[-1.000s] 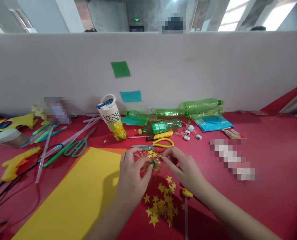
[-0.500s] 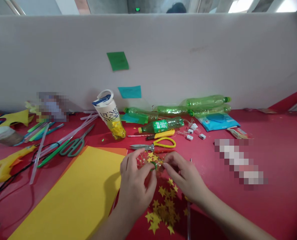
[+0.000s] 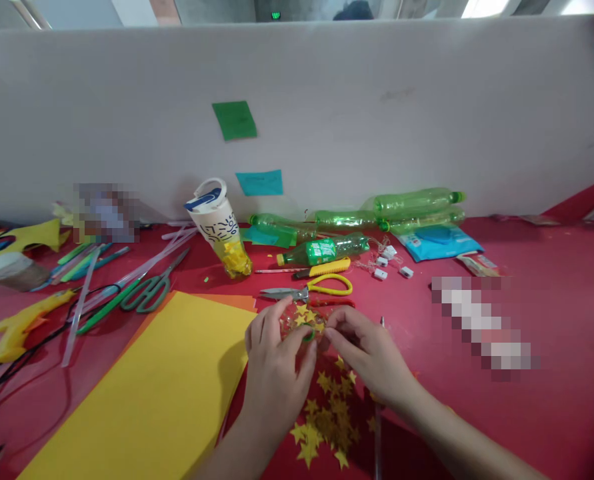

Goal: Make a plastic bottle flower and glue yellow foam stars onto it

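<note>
My left hand (image 3: 277, 357) is closed around a clear plastic piece (image 3: 287, 319) with a green ring (image 3: 309, 335) at its near side; its full shape is hidden by my fingers. Several yellow stars sit on or in this plastic. From the right, my right hand (image 3: 364, 350) pinches at its edge, where a small yellow star (image 3: 319, 327) shows at the fingertips. Below both hands, a loose pile of yellow stars (image 3: 327, 420) lies on the red table.
Yellow-handled scissors (image 3: 329, 285), a yellow utility knife (image 3: 329, 268) and a labelled green bottle (image 3: 321, 251) lie beyond my hands. Yellow paper sheets (image 3: 141, 387), grey scissors (image 3: 149, 293) and a yellow glue gun (image 3: 21, 333) are leftward. A white cup (image 3: 214, 220) stands behind.
My left hand has shifted slightly to the right, and the plastic piece has turned a little, showing more of the green ring. The right hand stays at the plastic's edge.
</note>
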`<state>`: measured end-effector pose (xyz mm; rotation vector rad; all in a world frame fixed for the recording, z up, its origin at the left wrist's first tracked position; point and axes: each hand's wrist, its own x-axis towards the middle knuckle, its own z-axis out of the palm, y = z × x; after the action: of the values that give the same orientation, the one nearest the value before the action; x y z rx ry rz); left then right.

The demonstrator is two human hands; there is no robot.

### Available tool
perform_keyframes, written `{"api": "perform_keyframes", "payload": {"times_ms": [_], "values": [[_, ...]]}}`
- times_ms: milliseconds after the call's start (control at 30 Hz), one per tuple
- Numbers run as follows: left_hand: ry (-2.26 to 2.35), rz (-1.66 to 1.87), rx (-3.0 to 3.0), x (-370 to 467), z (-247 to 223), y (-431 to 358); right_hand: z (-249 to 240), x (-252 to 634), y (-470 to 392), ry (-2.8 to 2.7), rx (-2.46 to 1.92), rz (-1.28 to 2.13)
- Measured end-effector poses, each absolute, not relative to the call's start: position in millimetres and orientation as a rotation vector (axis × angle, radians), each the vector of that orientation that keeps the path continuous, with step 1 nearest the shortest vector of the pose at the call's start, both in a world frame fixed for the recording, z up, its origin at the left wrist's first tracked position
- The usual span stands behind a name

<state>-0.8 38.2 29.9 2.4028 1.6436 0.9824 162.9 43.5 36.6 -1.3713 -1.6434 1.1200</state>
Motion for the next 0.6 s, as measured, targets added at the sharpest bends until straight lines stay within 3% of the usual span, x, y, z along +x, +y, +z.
{"api": "perform_keyframes", "payload": {"times_ms": [267,600], "values": [[1.673,1.089,2.17,4,25,39,35,163,43,-1.737,-1.365,1.024],[1.557,1.21,2.197,1,16,36,25,171,43,-2.085,-1.206,0.5]]}}
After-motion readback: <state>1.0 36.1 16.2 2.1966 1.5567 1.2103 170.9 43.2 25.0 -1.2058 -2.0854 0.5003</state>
